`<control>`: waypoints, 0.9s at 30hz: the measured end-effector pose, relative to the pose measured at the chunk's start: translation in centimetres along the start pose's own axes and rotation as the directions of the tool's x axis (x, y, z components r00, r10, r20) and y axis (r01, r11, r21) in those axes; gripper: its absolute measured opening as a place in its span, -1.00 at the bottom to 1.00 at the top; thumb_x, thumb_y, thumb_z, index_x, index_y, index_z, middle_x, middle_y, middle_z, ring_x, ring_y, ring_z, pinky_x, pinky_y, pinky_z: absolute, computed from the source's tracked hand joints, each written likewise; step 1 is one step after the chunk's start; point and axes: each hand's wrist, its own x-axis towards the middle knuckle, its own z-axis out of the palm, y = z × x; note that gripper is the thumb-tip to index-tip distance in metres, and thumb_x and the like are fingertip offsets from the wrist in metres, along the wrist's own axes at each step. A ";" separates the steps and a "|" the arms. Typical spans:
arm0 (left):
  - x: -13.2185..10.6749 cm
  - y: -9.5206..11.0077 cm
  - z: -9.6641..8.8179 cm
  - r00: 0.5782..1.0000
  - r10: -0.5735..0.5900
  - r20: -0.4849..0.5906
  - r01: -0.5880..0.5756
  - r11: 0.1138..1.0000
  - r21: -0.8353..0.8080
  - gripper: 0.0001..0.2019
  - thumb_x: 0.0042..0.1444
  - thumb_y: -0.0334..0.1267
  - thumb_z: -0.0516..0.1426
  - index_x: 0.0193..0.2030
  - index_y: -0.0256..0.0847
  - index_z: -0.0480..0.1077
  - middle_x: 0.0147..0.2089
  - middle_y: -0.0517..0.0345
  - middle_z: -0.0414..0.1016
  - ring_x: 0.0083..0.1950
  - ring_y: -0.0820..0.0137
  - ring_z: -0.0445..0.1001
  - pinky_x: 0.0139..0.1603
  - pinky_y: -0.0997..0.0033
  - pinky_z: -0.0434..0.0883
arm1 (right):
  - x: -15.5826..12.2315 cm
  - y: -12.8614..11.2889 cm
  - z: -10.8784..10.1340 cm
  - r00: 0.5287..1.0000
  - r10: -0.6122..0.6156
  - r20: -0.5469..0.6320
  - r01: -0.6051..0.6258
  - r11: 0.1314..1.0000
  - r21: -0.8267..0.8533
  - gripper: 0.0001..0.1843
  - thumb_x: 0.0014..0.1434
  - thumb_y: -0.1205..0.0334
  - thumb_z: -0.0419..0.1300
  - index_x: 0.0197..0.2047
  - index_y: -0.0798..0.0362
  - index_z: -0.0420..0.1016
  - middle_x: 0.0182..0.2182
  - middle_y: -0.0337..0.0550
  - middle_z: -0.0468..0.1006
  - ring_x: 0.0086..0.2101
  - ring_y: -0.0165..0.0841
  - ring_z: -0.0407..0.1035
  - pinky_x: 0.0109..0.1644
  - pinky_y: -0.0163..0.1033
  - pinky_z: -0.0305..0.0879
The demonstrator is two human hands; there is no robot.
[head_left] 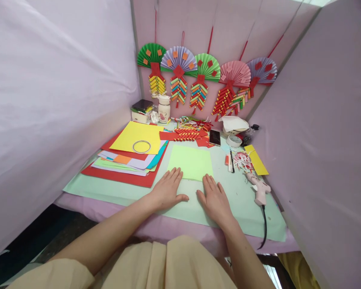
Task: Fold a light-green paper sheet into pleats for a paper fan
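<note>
A light green square sheet of paper (190, 162) lies flat on the pale green table mat (114, 188) in front of me. My left hand (167, 189) rests palm down with fingers stretched out, its fingertips at the sheet's near left corner. My right hand (215, 199) lies flat the same way, fingertips touching the sheet's near right edge. Neither hand holds anything.
A stack of coloured papers (126, 160) with a tape ring (141, 147) lies at left. A pink glue gun (259, 188), pens (229, 161), a yellow strip (256, 159), a phone (214, 137) and red paper firecrackers (185, 134) lie around. Paper fans (204, 68) hang on the back wall.
</note>
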 end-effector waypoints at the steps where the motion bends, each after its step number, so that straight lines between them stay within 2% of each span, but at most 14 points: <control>1: 0.0 0.0 0.0 1.000 -0.001 -0.007 0.001 1.000 0.000 -0.06 0.11 0.38 -0.18 0.41 -0.38 -0.12 0.45 -0.15 -0.27 0.46 0.15 -0.29 0.41 0.14 -0.18 | 0.0 0.0 0.0 1.000 0.001 -0.001 -0.001 1.000 0.001 -0.31 0.30 -0.03 -0.20 0.39 0.17 -0.05 0.37 -0.09 -0.09 0.34 -0.27 -0.22 0.37 -0.03 -0.29; 12: 0.0 0.1 -0.1 1.000 -0.002 0.005 0.002 1.000 -0.025 -0.06 0.11 0.38 -0.17 0.41 -0.35 -0.14 0.45 -0.22 -0.28 0.46 0.09 -0.33 0.39 0.05 -0.16 | 0.0 0.2 -0.2 1.000 -0.014 0.026 0.013 0.999 0.029 -0.29 0.30 -0.06 -0.20 0.39 0.19 -0.06 0.37 -0.08 -0.10 0.35 -0.26 -0.24 0.37 -0.06 -0.24; 19: 0.1 0.3 -0.6 0.998 -0.027 0.062 0.030 0.999 -0.033 -0.05 0.10 0.36 -0.11 0.41 -0.38 -0.14 0.45 -0.22 -0.30 0.46 0.08 -0.35 0.40 0.06 -0.18 | 0.1 0.2 -0.5 0.999 -0.013 0.048 0.011 0.999 0.039 -0.28 0.31 -0.06 -0.21 0.39 0.21 -0.09 0.38 -0.07 -0.13 0.35 -0.27 -0.25 0.38 -0.09 -0.24; 27: 0.3 0.1 -0.4 0.999 -0.010 0.033 0.012 0.999 -0.045 -0.05 0.08 0.38 -0.09 0.40 -0.34 -0.11 0.45 -0.26 -0.26 0.46 0.03 -0.29 0.38 0.01 -0.14 | 0.2 0.4 -0.5 0.998 -0.023 0.054 0.021 0.999 0.048 -0.28 0.31 -0.08 -0.21 0.39 0.20 -0.08 0.37 -0.03 -0.12 0.35 -0.25 -0.25 0.37 -0.05 -0.22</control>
